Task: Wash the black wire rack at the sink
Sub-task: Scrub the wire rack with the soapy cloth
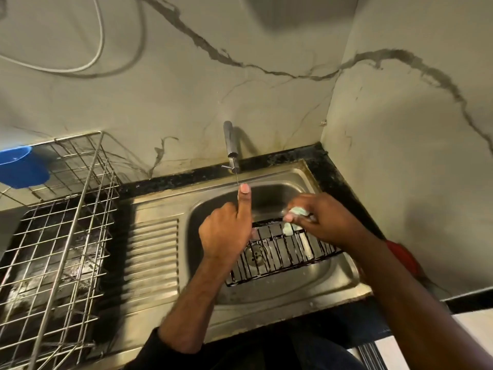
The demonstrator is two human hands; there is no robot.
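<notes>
Black wire rack [282,252] spans the sink [344,284] left-right: left hand [226,233] grips its left end, right hand [320,220] pinches a sponge [293,217] at the far rail.

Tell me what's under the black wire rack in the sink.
Through the black wire rack you can see the sink basin and its drain. The left hand and right hand cover the rack's far corners.
</notes>
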